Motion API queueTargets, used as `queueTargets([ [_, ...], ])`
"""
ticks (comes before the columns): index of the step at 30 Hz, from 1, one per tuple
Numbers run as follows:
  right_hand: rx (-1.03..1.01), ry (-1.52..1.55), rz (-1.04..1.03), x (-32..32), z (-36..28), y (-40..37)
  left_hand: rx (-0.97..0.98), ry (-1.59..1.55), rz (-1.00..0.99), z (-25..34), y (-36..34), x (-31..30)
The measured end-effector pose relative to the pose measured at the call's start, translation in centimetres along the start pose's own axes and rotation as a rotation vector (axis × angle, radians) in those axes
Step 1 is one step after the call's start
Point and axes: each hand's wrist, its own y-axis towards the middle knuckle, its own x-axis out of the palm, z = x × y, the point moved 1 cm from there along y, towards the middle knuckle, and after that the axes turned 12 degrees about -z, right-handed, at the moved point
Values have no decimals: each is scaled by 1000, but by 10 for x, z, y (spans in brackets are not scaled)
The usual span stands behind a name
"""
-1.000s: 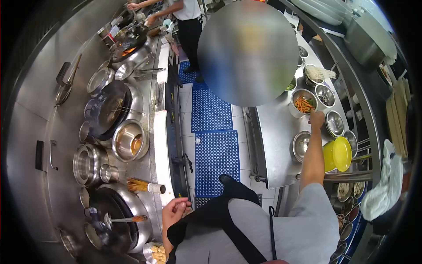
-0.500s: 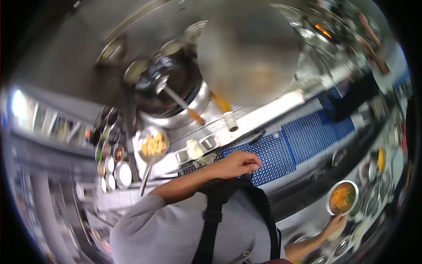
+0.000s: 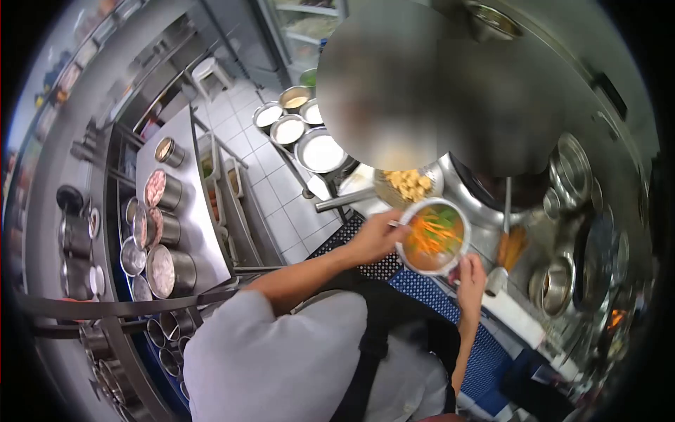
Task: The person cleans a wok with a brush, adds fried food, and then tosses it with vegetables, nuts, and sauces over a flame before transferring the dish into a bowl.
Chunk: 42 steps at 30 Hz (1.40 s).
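Spilling looks the likeliest trouble: uneven lifting by either hand could slop liquid and carrot strips (image 3: pixel 437 232) over the rim of the bowl (image 3: pixel 429 271) — or knock it into the strainer (image 3: pixel 383 193) just beside it. The bowl is between the left hand (image 3: pixel 378 239) and right hand (image 3: pixel 470 283), both clamped on its sides, near the counter's (image 3: pixel 517 320) near edge.

Bright light is whitening the tiles (image 3: pixel 266 198) and glinting off the pots (image 3: pixel 184 273). The bowl (image 3: pixel 433 236) is showing fairly clearly, but the lens is bending the rail (image 3: pixel 133 307), corners are blackening and blur is masking the upper middle.
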Motion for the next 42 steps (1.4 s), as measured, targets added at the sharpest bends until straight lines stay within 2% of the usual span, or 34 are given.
queueTargets([
  [2,32,-72,-140,57,-21,75,48,121,250,-38,-31,-77],
  [4,-5,-222,-264,107,-9,152,-155,-137,463,-38,-68,-137],
  [6,-183,-508,-329,152,0,236,-150,-27,666,-55,-94,-186],
  [8,-214,-570,-303,204,-16,304,-174,-50,780,-78,-111,-220],
  [10,-334,-567,-256,246,3,379,-160,-131,809,-80,-113,-238],
  [12,-248,-748,-217,283,-8,423,-169,-164,823,-86,-112,-251],
  [15,-203,-938,-364,305,1,465,-178,-205,799,-95,-105,-256],
  [19,-284,-820,-157,275,-14,454,-193,-270,744,-110,-97,-255],
  [22,-222,-634,-51,246,-17,439,-188,-292,699,-117,-84,-259],
  [25,-93,-427,-96,231,-15,431,-182,-288,673,-118,-69,-263],
  [28,-130,-366,-108,226,-17,417,-170,-234,702,-112,-54,-265],
  [31,-103,-328,-130,225,13,420,-142,-241,786,-105,-45,-258],
  [34,-38,-231,-45,223,27,416,-143,-235,834,-99,-35,-260],
  [36,-9,-140,-65,228,34,409,-165,-234,850,-92,-27,-261],
  [40,35,55,-53,237,49,415,-107,-254,827,-104,-10,-278],
  [42,91,156,-33,244,56,408,-150,-236,796,-101,-6,-287],
])
